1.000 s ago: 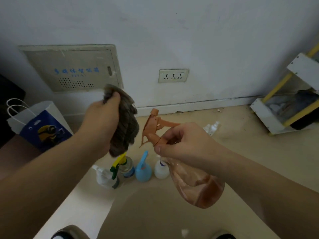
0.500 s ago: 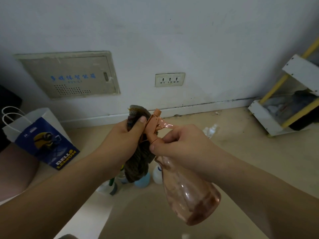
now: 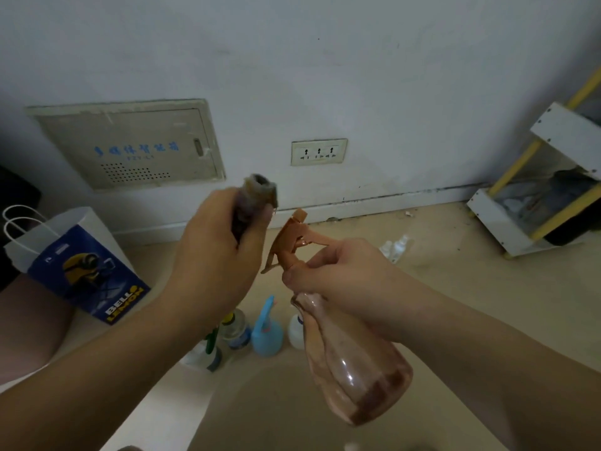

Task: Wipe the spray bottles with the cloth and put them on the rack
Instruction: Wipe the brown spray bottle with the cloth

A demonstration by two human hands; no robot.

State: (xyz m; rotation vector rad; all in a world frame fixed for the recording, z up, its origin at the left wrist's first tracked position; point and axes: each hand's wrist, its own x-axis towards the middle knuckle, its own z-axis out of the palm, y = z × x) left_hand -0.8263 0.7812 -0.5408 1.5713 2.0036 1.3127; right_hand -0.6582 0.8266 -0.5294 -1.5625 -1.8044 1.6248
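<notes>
My right hand (image 3: 338, 275) grips the neck of a clear pink spray bottle (image 3: 354, 366), tilted with its orange trigger head (image 3: 292, 239) up and to the left. My left hand (image 3: 218, 252) is closed around a dark bunched cloth (image 3: 257, 196), held just left of the trigger head and apart from it. On the floor below stand a blue spray bottle (image 3: 268, 330), a bottle with a yellow-green sprayer (image 3: 234, 327), a small white bottle (image 3: 296, 330) and another white one (image 3: 201, 356). The white and yellow rack (image 3: 536, 196) is at the far right.
A white and blue paper bag (image 3: 81, 265) stands at the left by the wall. A wall socket (image 3: 318, 152) and a beige panel (image 3: 130, 144) are on the wall. Small clear bottles (image 3: 395, 247) lie on the floor near the skirting.
My left hand pressed the cloth onto the trigger head half a second ago. It has since lifted up and left, off the bottle. The bottle stays in my right hand.
</notes>
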